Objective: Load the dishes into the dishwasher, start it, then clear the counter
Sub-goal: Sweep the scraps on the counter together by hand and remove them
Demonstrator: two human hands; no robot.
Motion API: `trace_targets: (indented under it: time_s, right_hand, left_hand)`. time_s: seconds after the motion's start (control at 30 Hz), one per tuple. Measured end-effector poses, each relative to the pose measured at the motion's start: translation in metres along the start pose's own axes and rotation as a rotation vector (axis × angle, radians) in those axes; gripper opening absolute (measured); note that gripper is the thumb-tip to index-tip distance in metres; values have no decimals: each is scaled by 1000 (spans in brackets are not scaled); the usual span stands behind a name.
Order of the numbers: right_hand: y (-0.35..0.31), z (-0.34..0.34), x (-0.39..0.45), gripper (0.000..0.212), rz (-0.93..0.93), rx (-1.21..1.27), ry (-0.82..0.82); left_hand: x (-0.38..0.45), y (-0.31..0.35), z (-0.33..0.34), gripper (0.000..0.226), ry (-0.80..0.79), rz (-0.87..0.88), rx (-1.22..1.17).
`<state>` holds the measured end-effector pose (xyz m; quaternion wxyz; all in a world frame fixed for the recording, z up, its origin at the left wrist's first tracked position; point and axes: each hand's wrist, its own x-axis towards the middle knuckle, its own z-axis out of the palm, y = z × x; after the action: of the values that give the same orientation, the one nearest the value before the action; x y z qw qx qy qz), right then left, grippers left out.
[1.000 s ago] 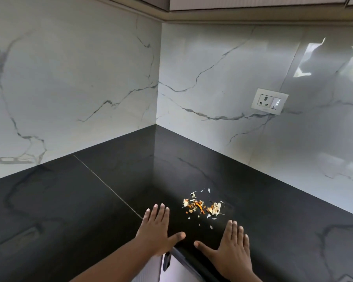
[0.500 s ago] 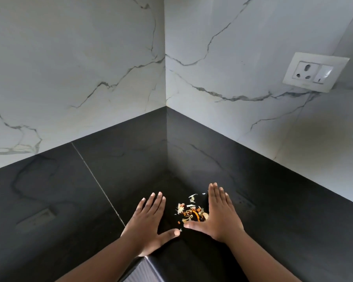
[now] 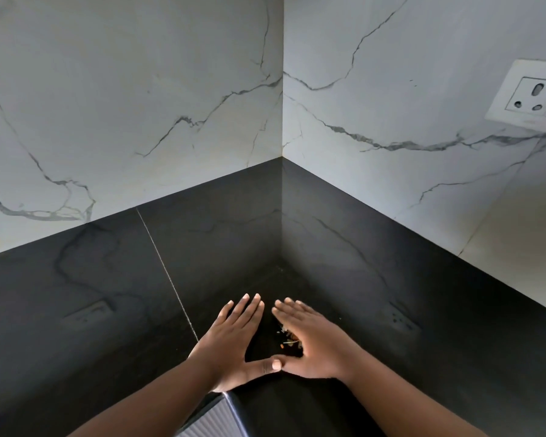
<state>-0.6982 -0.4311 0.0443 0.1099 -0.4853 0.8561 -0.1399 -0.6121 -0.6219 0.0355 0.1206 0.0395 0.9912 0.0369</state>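
Late stage, counter-clearing: both flat, open-palmed, left hand (image 3: 234,339) and right hand (image 3: 312,339) corral food scraps (image 3: 289,337) between them on the counter (image 3: 108,310), not yet removed.

Right hand (image 3: 312,345): was swept leftward over the scraps, its fingertips brought close to the left hand's.
Left hand (image 3: 234,342): thumb tip was brought against the right hand's thumb.
Food scraps (image 3: 287,337): were gathered into a tighter heap, now mostly hidden under the right palm.
Camera view: was brought nearer the counter (image 3: 108,294) corner.
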Motion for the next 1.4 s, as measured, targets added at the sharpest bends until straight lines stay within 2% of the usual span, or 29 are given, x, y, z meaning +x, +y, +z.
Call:
trace_targets:
  time_s: [0.07, 0.17, 0.27, 0.37, 0.57, 0.67, 0.73, 0.8, 0.97, 1.07, 1.17, 1.27, 1.33, 1.4]
  right_hand:
    - [-9, 9, 5, 90, -31, 38, 57]
    - [-16, 20, 1, 54, -14, 76, 160]
    - [-19, 30, -6, 37, -3, 49, 299]
    - [-27, 28, -19, 21, 2, 23, 326]
    - [-27, 37, -57, 30, 76, -12, 322]
    - [-23, 24, -67, 23, 179, 139, 357]
    - [-22, 11, -62, 21, 247, 186, 445]
    - [-25, 3, -47, 28, 278, 55, 475]
    - [-68, 25, -2, 52, 365, -269, 162]
    - [-95, 46, 9, 64, 438, -297, 113]
    - [-102, 47, 7, 82, 603, -360, 83]
    - [-110, 36, -7, 93, 825, -440, -63]
    - [-115, 35, -15, 100, 907, -446, -73]
    - [-117, 37, -24, 100, 957, -417, 67]
  left_hand:
    - [0, -1, 1, 111, 5, 1, 2]
    - [1, -1, 1, 114, 3, 3, -13]
    - [0, -1, 1, 114, -3, -2, -21]
    - [0, -1, 1, 116, 3, -5, -31]
    - [-1, -2, 0, 116, 20, 11, -34]
    - [-2, -3, 0, 114, 27, 13, -43]
    - [-2, -3, 0, 114, 22, 18, -45]
    - [-3, -4, 0, 115, 29, 28, -69]
    - [-6, -12, 4, 121, 129, 81, -307]
    - [-8, -13, 4, 115, 148, 79, -438]
    - [-8, -13, 2, 122, 131, 94, -401]
    - [-7, -15, 2, 129, 125, 104, -385]
    - [-5, -16, 4, 127, 138, 125, -361]
    - [-4, -16, 6, 124, 143, 131, -324]
